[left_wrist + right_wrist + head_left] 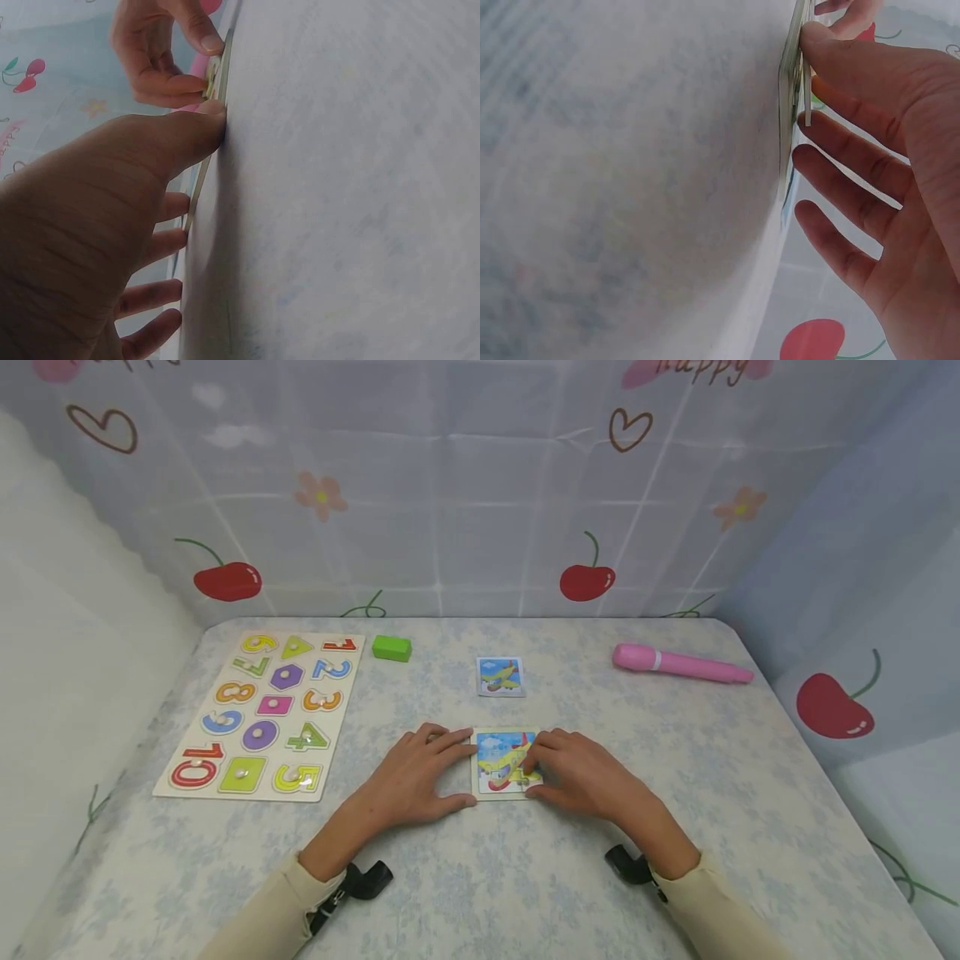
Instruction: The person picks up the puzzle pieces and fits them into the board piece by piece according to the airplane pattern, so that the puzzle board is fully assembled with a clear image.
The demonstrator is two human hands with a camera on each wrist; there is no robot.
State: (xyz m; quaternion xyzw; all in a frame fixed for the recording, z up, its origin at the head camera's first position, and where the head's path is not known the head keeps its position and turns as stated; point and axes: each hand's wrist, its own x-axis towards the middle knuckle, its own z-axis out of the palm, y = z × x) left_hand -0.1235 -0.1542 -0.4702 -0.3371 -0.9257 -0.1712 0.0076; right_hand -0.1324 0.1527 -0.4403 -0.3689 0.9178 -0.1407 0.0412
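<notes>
A small square jigsaw puzzle [501, 758] with a yellow airplane on blue sky lies in its pale frame on the table, between the hands. At its right side my right hand [581, 770] pinches a puzzle piece [808, 94] between thumb and fingers. That thin piece stands slightly apart from the board in the right wrist view; fingers partly cover it from above. My left hand [420, 774] touches the frame's left edge with extended fingertips and thumb. Behind the puzzle lies a small card [501, 677] with a matching airplane picture.
To the left lies a board of number and shape pieces [337, 693] with knobs. A green block [392, 648] sits beside its far corner. At the back right is a pink pen-shaped object [697, 667]. A patterned curtain [480, 527] borders the table's back edge.
</notes>
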